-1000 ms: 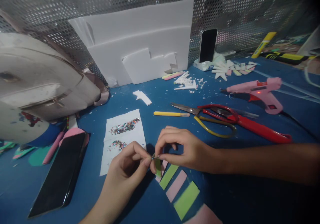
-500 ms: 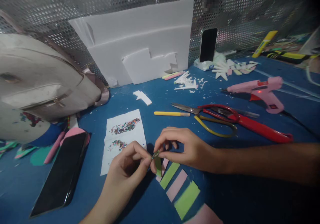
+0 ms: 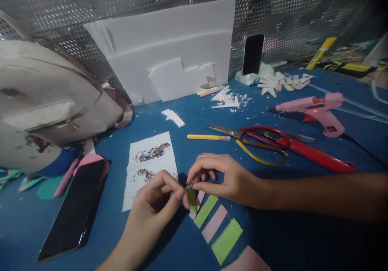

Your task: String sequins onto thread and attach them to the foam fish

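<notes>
I observe through one camera, worn on the person's head. It faces forward and down across the table [image 3: 145,119]. The left hand [image 3: 157,200] and right hand [image 3: 226,178] sit near the lens, low and central in the frame. Farther off, I note the perforated screen [image 3: 291,24] spanning the view's upper edge.

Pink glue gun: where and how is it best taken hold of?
Probably by its handle, the right hand coming from the near right. The glue gun lies on its side, nozzle pointing left and handle angled toward the person, so that grip should stay clear of the nozzle. Its light glows, so it may be hot; mind the cord at the handle's foot.
</notes>
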Demonstrator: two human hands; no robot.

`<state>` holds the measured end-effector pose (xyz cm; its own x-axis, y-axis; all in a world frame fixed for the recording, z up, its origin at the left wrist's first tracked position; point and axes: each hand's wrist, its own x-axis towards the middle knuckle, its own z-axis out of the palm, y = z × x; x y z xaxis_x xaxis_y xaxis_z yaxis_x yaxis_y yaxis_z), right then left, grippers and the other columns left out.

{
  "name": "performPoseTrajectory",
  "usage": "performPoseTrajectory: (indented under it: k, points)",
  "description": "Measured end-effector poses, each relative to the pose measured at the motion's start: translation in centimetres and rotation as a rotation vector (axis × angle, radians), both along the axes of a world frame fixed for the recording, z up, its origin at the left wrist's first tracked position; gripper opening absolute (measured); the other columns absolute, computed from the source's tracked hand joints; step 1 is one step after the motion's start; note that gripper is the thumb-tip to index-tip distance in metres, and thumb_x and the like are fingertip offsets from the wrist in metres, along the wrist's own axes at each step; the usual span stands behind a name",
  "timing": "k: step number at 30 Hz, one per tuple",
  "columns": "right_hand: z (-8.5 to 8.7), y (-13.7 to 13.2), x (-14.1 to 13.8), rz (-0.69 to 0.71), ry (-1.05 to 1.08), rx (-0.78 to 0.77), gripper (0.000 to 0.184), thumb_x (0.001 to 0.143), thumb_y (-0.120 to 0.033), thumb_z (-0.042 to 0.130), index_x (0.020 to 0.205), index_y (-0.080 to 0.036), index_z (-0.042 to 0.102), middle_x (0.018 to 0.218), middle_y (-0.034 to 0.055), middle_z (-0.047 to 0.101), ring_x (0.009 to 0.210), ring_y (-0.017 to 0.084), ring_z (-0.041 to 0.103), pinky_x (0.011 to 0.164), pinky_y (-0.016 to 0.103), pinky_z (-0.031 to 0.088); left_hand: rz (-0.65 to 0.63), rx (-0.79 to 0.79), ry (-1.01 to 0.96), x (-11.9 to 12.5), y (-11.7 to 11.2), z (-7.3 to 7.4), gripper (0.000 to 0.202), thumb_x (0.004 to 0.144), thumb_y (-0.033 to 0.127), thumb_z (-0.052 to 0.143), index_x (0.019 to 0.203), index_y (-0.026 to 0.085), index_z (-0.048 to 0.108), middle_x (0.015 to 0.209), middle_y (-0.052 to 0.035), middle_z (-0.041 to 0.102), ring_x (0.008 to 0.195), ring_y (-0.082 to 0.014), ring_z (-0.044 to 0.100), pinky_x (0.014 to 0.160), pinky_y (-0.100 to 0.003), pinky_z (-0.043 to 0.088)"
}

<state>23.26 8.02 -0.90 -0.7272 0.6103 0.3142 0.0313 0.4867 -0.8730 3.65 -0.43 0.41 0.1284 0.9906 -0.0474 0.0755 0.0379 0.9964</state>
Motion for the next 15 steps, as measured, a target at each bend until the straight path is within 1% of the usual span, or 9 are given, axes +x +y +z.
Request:
performPoseTrajectory:
  k: [5, 9, 15]
  points:
    - [-0.05, 0.04, -0.08, 0.001, -0.015, 0.006, 0.009, 0.086, -0.02, 0.067, 0.095, -0.019, 0.069, 0.086, -0.001, 0.063, 0.075, 0.009, 0.053, 0.063, 0.021, 0.04, -0.001, -0.008, 0.001, 0.11, 0.04, 0.06, 0.016, 0.092, 0.021, 0.058, 0.077, 0.018, 0.056, 0.068, 0.0025, 0.066, 0.067, -0.009, 0.063, 0.067, -0.018, 0.048]
    - [0.22, -0.02, -0.04, 0.01, -0.013, 0.011, 0.007, 0.087, -0.019, 0.066, 0.093, -0.018, 0.069, 0.084, -0.0008, 0.063, 0.074, 0.009, 0.052, 0.062, 0.02, 0.039, -0.002, -0.006, -0.004, 0.09, 0.1, 0.0, 0.015, 0.092, 0.022, 0.058, 0.077, 0.019, 0.057, 0.068, 0.0029, 0.065, 0.066, -0.0086, 0.062, 0.067, -0.019, 0.048]
    - [0.11, -0.06, 0.04, 0.006, -0.012, 0.004, 0.01, 0.087, -0.02, 0.066, 0.097, -0.019, 0.069, 0.087, 0.0007, 0.063, 0.076, 0.01, 0.054, 0.063, 0.021, 0.041, 0.006, 0.004, -0.006, 0.13, 0.24, 0.17, 0.016, 0.091, 0.022, 0.059, 0.076, 0.019, 0.057, 0.067, 0.0028, 0.065, 0.066, -0.0084, 0.061, 0.066, -0.018, 0.048]
